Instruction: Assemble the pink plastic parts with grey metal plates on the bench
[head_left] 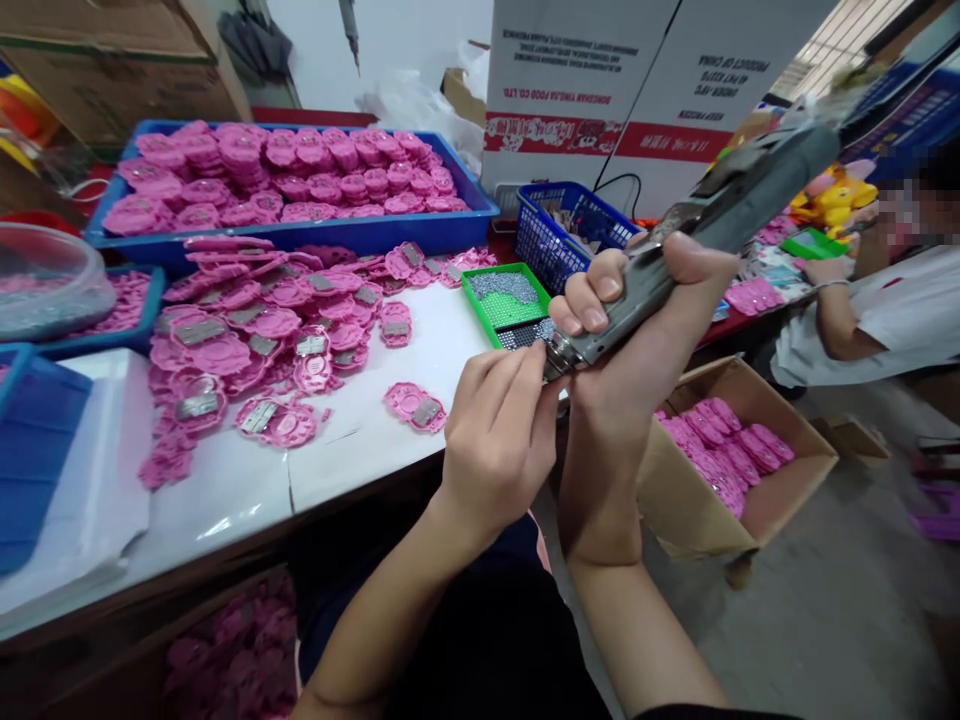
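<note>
My right hand (637, 330) is wrapped round a grey electric screwdriver (742, 195), held tilted with its tip pointing down-left. My left hand (499, 430) is closed in a pinch at the tool's tip (556, 355); what its fingers hold is too small to see. Both hands are raised in front of the table's right end, just below a green tray (480, 300) of small silver screws. Loose pink plastic parts (255, 340) with metal plates lie scattered on the white tabletop (360, 440) to the left.
A blue tray (300, 235) of stacked pink parts stands at the back. Beside it is a blue basket (540, 245). A cardboard box (675, 500) of pink parts sits on the floor right. Another person (885, 300) sits at far right. A clear tub (45, 285) is at left.
</note>
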